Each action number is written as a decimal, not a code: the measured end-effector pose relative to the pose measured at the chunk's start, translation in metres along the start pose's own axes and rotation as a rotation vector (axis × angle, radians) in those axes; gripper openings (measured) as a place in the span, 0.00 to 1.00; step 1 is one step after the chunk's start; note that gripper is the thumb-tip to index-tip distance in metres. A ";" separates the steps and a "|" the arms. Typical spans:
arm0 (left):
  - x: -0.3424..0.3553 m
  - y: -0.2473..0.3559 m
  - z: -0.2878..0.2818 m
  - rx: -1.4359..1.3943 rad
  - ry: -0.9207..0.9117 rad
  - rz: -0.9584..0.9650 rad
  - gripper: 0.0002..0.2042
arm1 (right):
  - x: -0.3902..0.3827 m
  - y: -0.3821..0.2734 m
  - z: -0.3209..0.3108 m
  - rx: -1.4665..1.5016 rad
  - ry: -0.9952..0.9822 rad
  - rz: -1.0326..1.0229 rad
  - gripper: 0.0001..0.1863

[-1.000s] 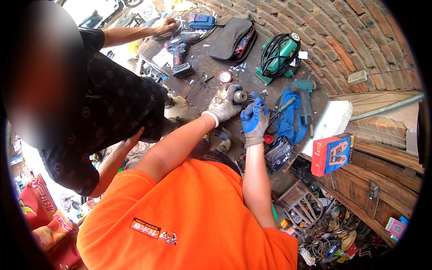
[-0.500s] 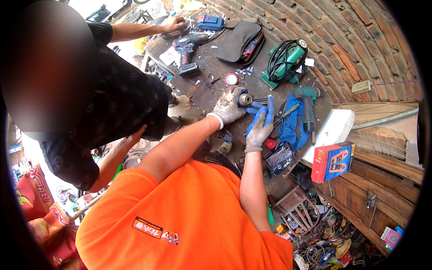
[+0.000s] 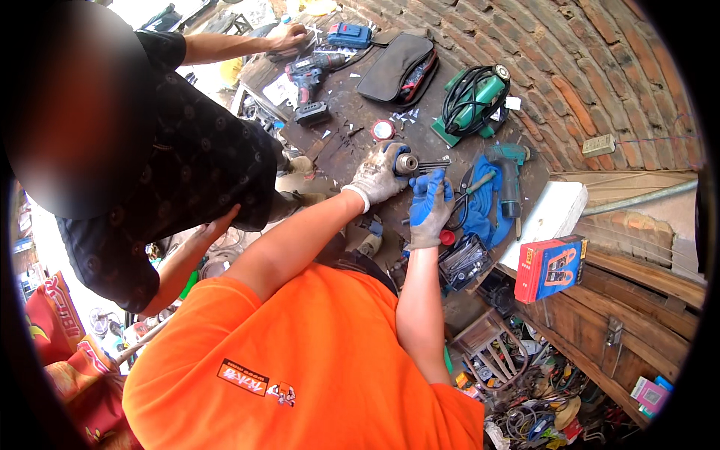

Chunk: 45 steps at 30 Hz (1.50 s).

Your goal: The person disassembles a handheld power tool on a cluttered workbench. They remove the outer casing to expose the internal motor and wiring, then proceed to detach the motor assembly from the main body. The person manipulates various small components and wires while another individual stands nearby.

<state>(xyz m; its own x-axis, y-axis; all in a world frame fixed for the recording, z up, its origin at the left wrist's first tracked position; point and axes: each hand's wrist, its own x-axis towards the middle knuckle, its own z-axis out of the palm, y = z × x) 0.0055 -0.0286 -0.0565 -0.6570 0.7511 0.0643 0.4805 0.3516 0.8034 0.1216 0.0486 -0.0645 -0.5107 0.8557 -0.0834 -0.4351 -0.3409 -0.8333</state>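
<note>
My left hand (image 3: 377,177), in a grey-white work glove, is closed round a metal cylindrical part (image 3: 406,163) with a round opening at its end. My right hand (image 3: 430,210), in a glove with blue fingers, is just right of it and apart from it. Its fingers are bent in toward the palm; what they hold, if anything, is too small to make out. Slim metal rods (image 3: 434,163) lie beyond the right hand's fingertips. Pliers with green handles (image 3: 481,184) rest on a blue cloth (image 3: 486,214) to the right.
A green power tool wrapped in black cable (image 3: 472,105), a black zip case (image 3: 397,69), a blue drill (image 3: 306,79) and a teal drill (image 3: 511,180) lie on the workbench (image 3: 341,112). A red box (image 3: 551,268) stands at right. A co-worker (image 3: 195,142) is at left, one hand on the bench.
My right hand's fingers have gone from spread to bent inward, and the hand has turned a little. My left hand keeps its grip on the metal part, almost in place.
</note>
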 end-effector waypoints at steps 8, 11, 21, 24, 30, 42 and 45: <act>-0.001 0.002 -0.002 0.004 -0.012 -0.021 0.32 | 0.004 -0.013 -0.001 0.234 -0.065 0.150 0.29; 0.000 -0.004 0.001 0.019 -0.016 -0.003 0.32 | 0.011 -0.001 -0.017 0.191 0.018 0.267 0.29; -0.005 0.009 -0.008 0.056 -0.014 0.007 0.35 | -0.008 -0.003 -0.006 -0.518 0.045 0.262 0.12; -0.011 0.005 -0.010 0.114 0.005 0.003 0.38 | -0.006 0.006 -0.005 -0.502 -0.051 0.209 0.12; -0.019 0.003 -0.012 0.165 0.006 0.021 0.39 | -0.005 0.006 0.003 -0.467 0.008 0.210 0.12; -0.019 -0.003 -0.007 0.233 0.077 0.137 0.39 | -0.002 -0.002 0.012 -0.471 0.060 0.164 0.15; -0.020 0.001 -0.010 0.216 0.090 0.133 0.38 | -0.004 -0.011 0.010 -0.476 0.067 0.142 0.14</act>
<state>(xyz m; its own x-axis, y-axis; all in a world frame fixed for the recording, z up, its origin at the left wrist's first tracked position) 0.0136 -0.0487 -0.0511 -0.6244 0.7491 0.2211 0.6725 0.3716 0.6401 0.1210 0.0448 -0.0492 -0.4849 0.8423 -0.2356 0.0293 -0.2535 -0.9669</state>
